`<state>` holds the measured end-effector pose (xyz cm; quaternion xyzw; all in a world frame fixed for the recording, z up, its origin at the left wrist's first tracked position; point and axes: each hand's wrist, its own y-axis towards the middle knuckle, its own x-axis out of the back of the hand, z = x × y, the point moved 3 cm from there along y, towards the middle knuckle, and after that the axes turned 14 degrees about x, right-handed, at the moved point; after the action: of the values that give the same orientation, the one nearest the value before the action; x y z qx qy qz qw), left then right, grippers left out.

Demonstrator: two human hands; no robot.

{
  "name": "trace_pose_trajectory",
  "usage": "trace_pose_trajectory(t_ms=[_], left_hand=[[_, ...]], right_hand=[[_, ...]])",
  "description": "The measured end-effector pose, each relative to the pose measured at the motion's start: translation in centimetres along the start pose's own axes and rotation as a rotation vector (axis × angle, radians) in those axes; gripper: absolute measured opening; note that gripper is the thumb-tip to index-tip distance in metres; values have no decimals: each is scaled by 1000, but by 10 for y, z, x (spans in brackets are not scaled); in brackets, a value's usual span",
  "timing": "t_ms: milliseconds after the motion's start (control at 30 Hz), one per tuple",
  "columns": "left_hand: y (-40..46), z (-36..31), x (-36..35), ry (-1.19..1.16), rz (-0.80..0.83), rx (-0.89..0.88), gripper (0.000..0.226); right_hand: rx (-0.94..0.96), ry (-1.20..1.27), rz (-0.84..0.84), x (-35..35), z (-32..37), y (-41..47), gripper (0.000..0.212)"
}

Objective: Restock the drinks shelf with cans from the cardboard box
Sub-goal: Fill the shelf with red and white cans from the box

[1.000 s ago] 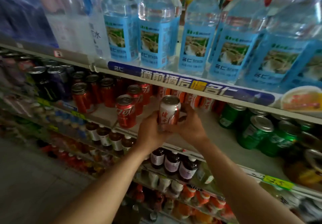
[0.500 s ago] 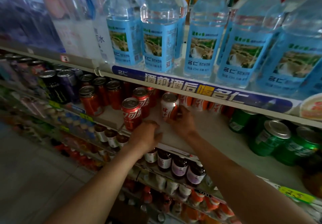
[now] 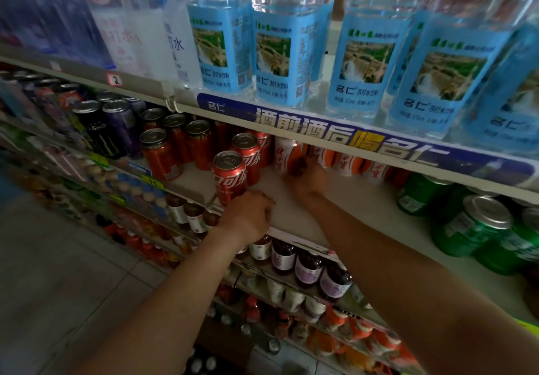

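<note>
A white-and-orange can (image 3: 287, 156) stands deep on the white drinks shelf (image 3: 344, 208), under the shelf above, next to a row of like cans (image 3: 350, 162). My right hand (image 3: 306, 181) reaches in with its fingers around the can's lower part. Nearer the front edge, my left hand (image 3: 248, 218) rests curled on the shelf beside a red cola can (image 3: 230, 175), holding nothing. The cardboard box is not in view.
Red cans (image 3: 160, 153) and dark energy cans (image 3: 99, 127) fill the shelf's left; green cans (image 3: 472, 226) stand at the right. Large water bottles (image 3: 280, 39) sit on the shelf above. Small bottles (image 3: 309, 267) line the lower shelves. Grey floor lies at the left.
My right hand has pushed the white-and-orange can from the shelf's front to the back. My left hand let go of it and dropped to the shelf edge.
</note>
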<state>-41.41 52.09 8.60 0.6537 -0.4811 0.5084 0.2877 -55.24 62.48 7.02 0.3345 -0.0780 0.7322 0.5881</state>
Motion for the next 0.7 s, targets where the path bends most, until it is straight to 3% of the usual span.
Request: trace_pose_trajectory(t_ms=[567,700], left_hand=[[0,2,1,-20,-9,-4,33],[-3,2,3,-33,17,-14,34]], right_hand=[[45,-33,-55,-7,2,-4,57],[40,-18,36,-1,4,-4,61]])
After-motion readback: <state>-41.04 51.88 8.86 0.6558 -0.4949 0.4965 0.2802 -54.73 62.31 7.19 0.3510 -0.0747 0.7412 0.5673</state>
